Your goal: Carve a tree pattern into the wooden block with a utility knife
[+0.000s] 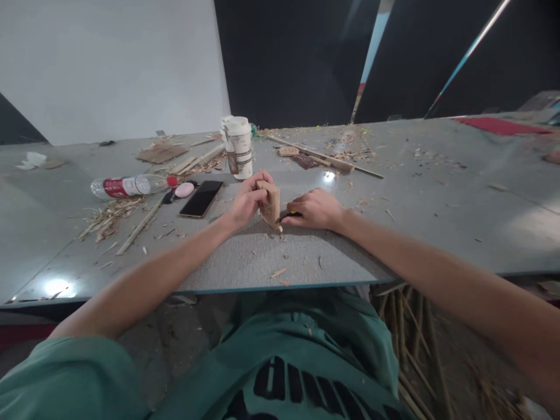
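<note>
A light brown block of wood [273,204], flat-sided with a curved, narrowing lower end, is held roughly upright at the grey table's [236,262] front. The left hand [247,203] pinches it between thumb and fingers; the right hand [318,208] is closed around a dark tool [289,215] beside its lower end.

Both arms [170,271] stretch forward, hands [315,209] curled near each other.

Block [272,204] toward the surface's [459,216] near edge, phone [202,199] left, bottle [126,185] farther left! And the cup [241,151], between block and far edge.
</note>
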A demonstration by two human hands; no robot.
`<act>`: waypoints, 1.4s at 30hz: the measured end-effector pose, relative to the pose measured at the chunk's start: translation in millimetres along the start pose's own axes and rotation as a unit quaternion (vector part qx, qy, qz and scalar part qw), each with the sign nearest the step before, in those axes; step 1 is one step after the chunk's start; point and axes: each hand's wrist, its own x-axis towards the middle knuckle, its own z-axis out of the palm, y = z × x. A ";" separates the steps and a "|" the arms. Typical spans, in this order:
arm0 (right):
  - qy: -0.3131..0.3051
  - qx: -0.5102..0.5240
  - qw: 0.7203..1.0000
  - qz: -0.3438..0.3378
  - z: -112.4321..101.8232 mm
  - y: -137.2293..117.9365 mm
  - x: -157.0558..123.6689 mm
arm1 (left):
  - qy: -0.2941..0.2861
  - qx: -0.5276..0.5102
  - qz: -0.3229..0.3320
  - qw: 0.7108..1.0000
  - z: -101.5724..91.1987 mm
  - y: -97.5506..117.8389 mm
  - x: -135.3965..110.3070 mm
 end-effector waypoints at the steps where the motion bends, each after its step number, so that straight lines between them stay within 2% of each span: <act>1: -0.003 -0.003 1.000 -0.002 -0.3 0.5 0.5 | 0.000 -0.001 0.001 1.000 0.1 0.0 0.0; 11: -0.010 -0.015 1.000 -0.021 -4.1 -4.3 -0.8 | 0.015 -0.005 0.001 1.000 2.1 0.7 -0.6; 17: 0.030 -0.026 0.998 -0.046 -5.4 -6.3 -5.7 | 0.030 0.002 0.001 1.000 4.3 1.2 -1.1; 23: 0.066 -0.037 0.997 -0.028 -6.6 -6.6 -9.2 | 0.032 0.007 0.006 0.999 4.4 0.0 -0.5; 31: 0.042 -0.025 0.999 -0.020 -0.2 -5.9 -9.5 | 0.043 0.006 0.014 0.999 5.4 -1.3 -2.0; 36: 0.026 -0.028 0.998 -0.040 -3.6 -10.7 -7.3 | 0.066 0.022 0.029 0.997 4.7 -2.3 -0.3; 42: 0.061 -0.051 0.997 -0.004 -8.5 -12.3 -11.2 | 0.069 0.025 0.033 0.997 3.9 -2.8 1.1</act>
